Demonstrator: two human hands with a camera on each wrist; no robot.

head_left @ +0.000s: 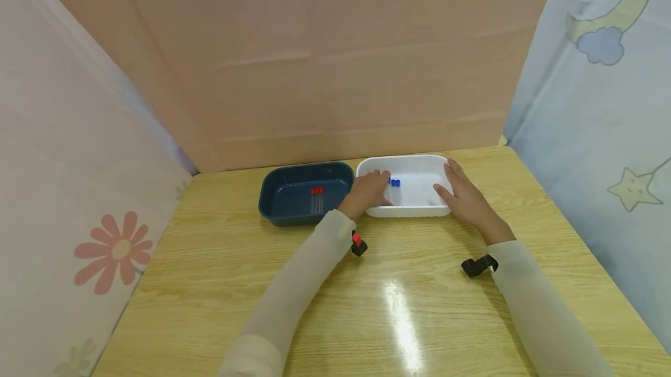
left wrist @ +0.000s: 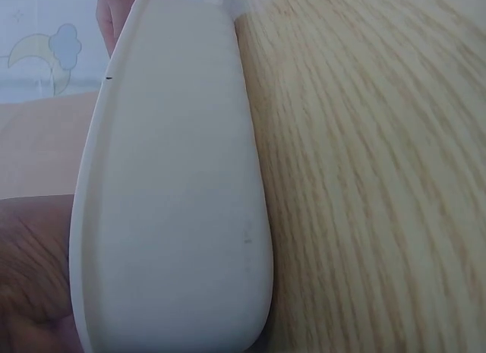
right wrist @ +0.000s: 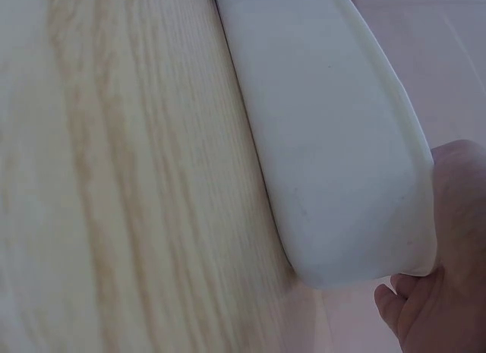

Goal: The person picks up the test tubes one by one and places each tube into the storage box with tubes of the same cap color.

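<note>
My left hand [head_left: 371, 190] reaches over the near rim into the left end of the white tray [head_left: 414, 211]. Its fingers and thumb are right at some clear tubes with blue caps [head_left: 396, 183]; I cannot tell whether they pinch one. At the tray's right end my right hand [head_left: 466, 197] grips the rim, thumb on the inner side and fingers round the outside. The right wrist view shows that hand [right wrist: 456, 239] at the tray's corner. In the left wrist view the tray's outer wall [left wrist: 175, 171] hides the left fingertips.
Left of the white tray stands a dark blue tray [head_left: 269, 214], in which several clear tubes with red caps [head_left: 317, 190] lie side by side. Both trays sit on a wooden table [head_left: 419, 284], close to a brown backdrop [head_left: 335, 74]. Patterned cloths hang at both sides.
</note>
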